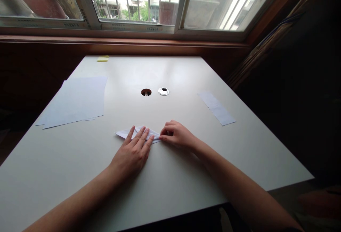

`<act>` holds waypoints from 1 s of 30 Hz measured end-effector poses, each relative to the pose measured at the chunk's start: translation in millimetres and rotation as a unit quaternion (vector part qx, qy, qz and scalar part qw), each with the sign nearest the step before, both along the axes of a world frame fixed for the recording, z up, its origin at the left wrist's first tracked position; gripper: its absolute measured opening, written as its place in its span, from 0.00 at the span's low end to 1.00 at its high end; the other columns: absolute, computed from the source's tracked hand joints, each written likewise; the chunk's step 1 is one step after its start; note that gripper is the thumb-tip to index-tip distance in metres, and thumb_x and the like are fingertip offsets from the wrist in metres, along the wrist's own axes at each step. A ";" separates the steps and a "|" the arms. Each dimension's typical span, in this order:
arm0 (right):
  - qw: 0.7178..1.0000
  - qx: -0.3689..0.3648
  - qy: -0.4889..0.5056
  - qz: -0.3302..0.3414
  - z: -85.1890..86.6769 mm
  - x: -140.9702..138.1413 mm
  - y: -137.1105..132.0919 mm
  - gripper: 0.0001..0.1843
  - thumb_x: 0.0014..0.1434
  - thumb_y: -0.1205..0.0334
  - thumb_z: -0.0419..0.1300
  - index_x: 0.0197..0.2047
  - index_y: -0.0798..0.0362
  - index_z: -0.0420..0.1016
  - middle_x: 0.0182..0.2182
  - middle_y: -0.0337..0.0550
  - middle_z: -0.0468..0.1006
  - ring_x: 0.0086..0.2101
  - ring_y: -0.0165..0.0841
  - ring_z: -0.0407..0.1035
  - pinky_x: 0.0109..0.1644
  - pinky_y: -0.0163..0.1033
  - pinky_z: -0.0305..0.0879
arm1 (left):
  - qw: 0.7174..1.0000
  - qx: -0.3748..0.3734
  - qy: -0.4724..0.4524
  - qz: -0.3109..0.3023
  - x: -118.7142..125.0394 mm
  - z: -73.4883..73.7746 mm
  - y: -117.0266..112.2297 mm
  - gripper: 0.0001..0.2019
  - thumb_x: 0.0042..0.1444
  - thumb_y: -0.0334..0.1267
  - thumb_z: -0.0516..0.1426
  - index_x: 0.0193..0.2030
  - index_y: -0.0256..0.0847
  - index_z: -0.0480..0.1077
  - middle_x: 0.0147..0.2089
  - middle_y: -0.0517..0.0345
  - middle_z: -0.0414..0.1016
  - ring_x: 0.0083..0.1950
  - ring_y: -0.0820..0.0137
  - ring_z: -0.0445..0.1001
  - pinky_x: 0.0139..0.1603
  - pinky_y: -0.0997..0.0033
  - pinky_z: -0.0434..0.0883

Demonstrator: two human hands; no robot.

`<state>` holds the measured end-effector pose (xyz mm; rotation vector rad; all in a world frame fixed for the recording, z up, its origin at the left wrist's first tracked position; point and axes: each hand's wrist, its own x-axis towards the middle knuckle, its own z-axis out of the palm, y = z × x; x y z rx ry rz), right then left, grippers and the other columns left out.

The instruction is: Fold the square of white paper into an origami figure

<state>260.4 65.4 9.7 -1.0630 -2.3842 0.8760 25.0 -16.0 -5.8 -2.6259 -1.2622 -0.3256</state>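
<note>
A small folded white paper (123, 133) lies flat on the white table (170, 175), near its middle front. My left hand (133, 152) rests on top of it, fingers stretched out and pressed flat on the paper. My right hand (177, 134) is curled, its fingertips pinching the right pointed end of the folded paper against the table. Most of the paper is hidden under my left fingers.
A stack of white sheets (76, 100) lies at the left. A strip of white paper (217, 108) lies at the right. A cable hole (146, 92) and its round cap (163, 91) sit mid-table. A yellow sticky pad (102, 58) is at the far edge, below the window.
</note>
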 end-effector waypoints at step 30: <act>0.986 -0.147 -0.058 -0.059 21.4 13.5 -0.3 0.08 0.54 0.57 0.65 0.31 0.53 0.80 0.33 0.41 0.78 0.33 0.32 0.71 0.34 0.35 0.63 | 1.000 -0.026 -0.004 -0.016 -0.1 4.3 -3.4 0.25 0.68 0.47 0.51 0.70 0.45 0.60 0.72 0.42 0.55 0.72 0.51 0.57 0.72 0.44 0.52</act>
